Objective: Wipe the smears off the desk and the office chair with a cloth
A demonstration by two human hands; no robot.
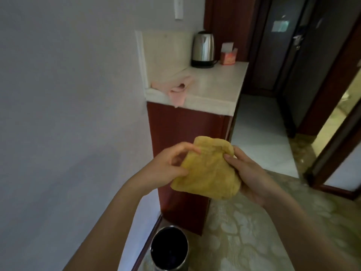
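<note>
Cloth: the yellow cloth (207,169) is folded into a thick pad and held in the air between both hands, at about 5 o'clock from the middle of the view, in front of a dark red cabinet.
Left hand: the left hand (172,165) pinches the pad's edge on the 9 o'clock side, fingers curled onto it.
Right hand: the right hand (252,173) cups the 3 o'clock side from beneath, thumb pressed over the top corner.
Surface: a pale surface (214,85) tops the cabinet at 12 o'clock from the hands. It carries a kettle (203,48) and a small red box (228,55) at its far end, and a pink cloth (175,89) drooping over the near edge.
Floor: a round bin (169,249) stands at 6 o'clock.
Step in hand: I'd say the pad is being folded and readied; no wiping has begun.
Next move: the office chair and desk are out of view, so it calls for turning to find them while one hand holds the pad flat.
</note>
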